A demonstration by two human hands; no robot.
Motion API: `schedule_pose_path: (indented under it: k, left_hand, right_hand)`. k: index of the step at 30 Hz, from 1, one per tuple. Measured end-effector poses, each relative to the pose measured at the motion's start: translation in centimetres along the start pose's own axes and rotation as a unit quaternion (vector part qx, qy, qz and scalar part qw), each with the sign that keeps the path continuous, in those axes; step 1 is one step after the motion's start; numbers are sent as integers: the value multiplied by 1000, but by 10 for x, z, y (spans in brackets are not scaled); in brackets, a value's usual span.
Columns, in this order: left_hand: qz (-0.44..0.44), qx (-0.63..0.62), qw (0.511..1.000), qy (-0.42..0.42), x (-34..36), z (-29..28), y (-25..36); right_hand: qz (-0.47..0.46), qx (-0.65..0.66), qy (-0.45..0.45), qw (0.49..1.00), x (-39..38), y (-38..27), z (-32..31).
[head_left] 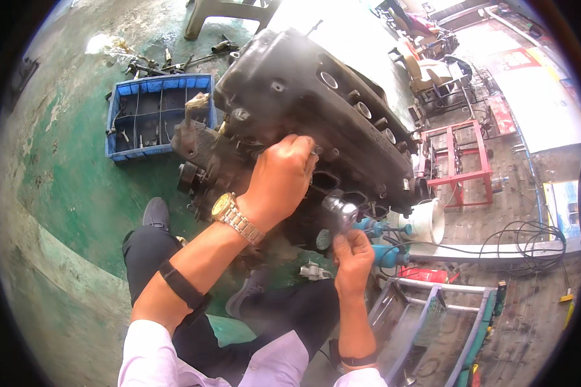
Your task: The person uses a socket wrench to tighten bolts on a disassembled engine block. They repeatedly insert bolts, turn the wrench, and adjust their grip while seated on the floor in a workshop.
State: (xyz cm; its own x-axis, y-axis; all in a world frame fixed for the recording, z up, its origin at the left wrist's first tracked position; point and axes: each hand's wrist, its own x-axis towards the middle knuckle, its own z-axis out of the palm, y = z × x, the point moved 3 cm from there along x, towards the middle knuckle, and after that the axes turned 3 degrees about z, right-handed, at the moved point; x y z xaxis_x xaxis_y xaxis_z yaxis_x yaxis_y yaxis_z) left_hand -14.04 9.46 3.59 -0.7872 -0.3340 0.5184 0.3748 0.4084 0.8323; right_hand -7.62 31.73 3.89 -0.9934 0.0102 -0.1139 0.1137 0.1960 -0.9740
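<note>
A large, dirty black engine block (316,97) stands tilted on the green floor in front of me. My left hand (281,180), with a gold wristwatch, presses its fingers against the block's side near a row of ports. My right hand (353,255) is lower and grips a shiny metal ratchet tool (339,211) whose head sits against the engine's lower side. My dark-trousered legs and dark shoe (155,213) lie below the engine.
A blue compartment tray (117,116) with small parts sits on the floor to the left, loose tools (174,61) beyond it. A white bucket (429,222), blue tools (387,251), a red metal frame (461,158) and cables (529,242) lie right. A metal rack (432,322) is lower right.
</note>
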Motion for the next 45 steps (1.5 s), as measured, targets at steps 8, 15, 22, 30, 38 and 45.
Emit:
schedule_pose_path:
  k: [8,15,22,30,38,45]
  left_hand:
    - [-9,51,999,3,7,14,-3]
    - [31,67,997,29,6,16,2]
    - [46,60,997,24,4,17,5]
    - [-6,39,999,15,6,16,-3]
    - [42,62,997,16,3,16,3]
    - [22,28,998,43,3,17,1]
  right_hand:
    - [27,-10,-20,999,-3,17,-13]
    - [27,28,-20,999,6,26,-19]
    - [24,60,-21,998,8,33,-18]
    - [48,205,-38,977,6,24,-13]
    - [121,381,-132,907,4,11,-9]
    - [146,479,-202,842,-1,12,-13]
